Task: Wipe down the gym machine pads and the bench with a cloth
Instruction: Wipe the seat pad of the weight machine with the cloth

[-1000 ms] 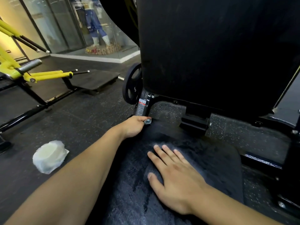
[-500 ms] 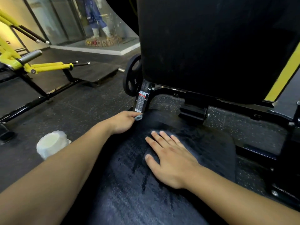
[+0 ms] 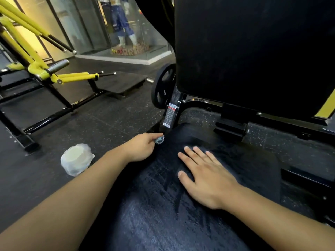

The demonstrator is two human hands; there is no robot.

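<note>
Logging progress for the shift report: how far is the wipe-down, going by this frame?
Mid-job. Done: the seat pad shows streaky wipe marks near the camera. In hand: the right hand lies flat on a dark cloth on the seat; the left hand pinches a small bluish wad at its edge. Left: the upright back pad looks dry, though it is too dark to tell.

Dark rubber floor, pale-speckled, seams visible. Left: yellow-framed gym machine on black steel base, chrome sleeve jutting out, black-gripped handles angled up. Flat black platform lies beyond it. Far side: glass partition, dark mullions, warm yellowish light behind at left. Figure in blue trousers stands on patterned base behind glass, raised pale plinth below. Black weight plate stands on edge mid-frame. White plastic-wrapped bundle sits on floor, lower left.
</note>
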